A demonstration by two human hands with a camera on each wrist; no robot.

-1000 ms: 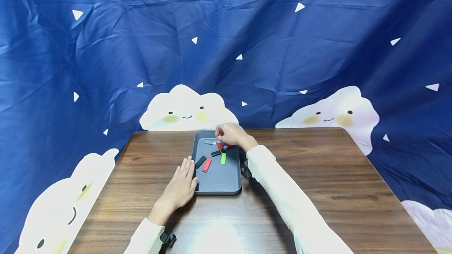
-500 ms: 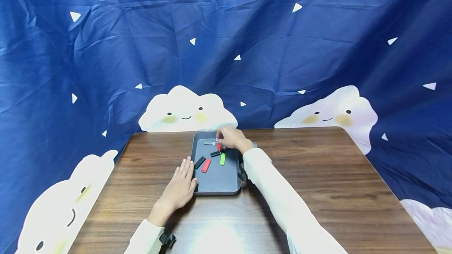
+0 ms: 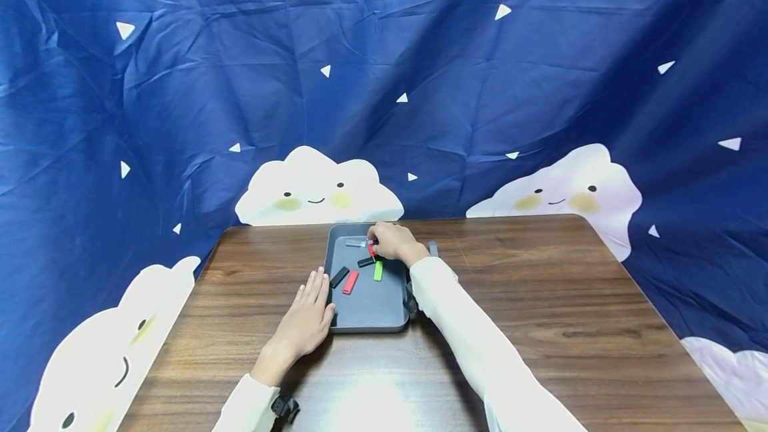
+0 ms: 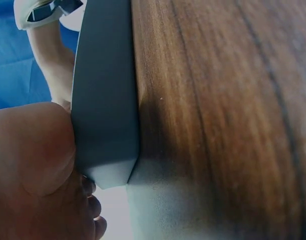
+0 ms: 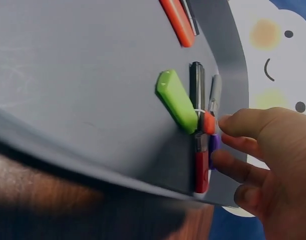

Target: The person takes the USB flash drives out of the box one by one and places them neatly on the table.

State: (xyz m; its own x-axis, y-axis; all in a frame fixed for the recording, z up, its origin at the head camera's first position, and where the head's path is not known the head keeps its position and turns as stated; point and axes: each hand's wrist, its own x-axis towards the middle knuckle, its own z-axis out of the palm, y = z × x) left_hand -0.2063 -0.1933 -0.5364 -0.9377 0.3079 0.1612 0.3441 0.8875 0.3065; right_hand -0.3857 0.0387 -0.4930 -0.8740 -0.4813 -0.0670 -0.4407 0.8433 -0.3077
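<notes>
Several small sticks, shaped like USB sticks, lie in a dark grey tray [image 3: 366, 315]. At its far end my right hand [image 3: 393, 241] reaches in and pinches a red USB stick [image 5: 209, 123] close over the others. That stick shows nearly end-on in the right wrist view. A green stick [image 5: 177, 100], a black stick [image 5: 197, 82] and a grey stick [image 5: 216, 90] lie around it, with a purple piece [image 5: 214, 150] behind the fingertips. My left hand [image 3: 303, 319] rests along the tray's left rim, fingers straight; its thumb base [image 4: 32, 145] is against the wall.
Nearer in the tray lie another red stick [image 3: 351, 282] and another black stick [image 3: 339, 277]. The tray stands on a brown wooden table [image 3: 528, 299] near its back edge. A blue backdrop [image 3: 444, 85] with printed clouds hangs behind.
My right hand has come slightly down and nearer with the red USB stick, its fingers covering more of it. The left hand has stayed on the tray rim.
</notes>
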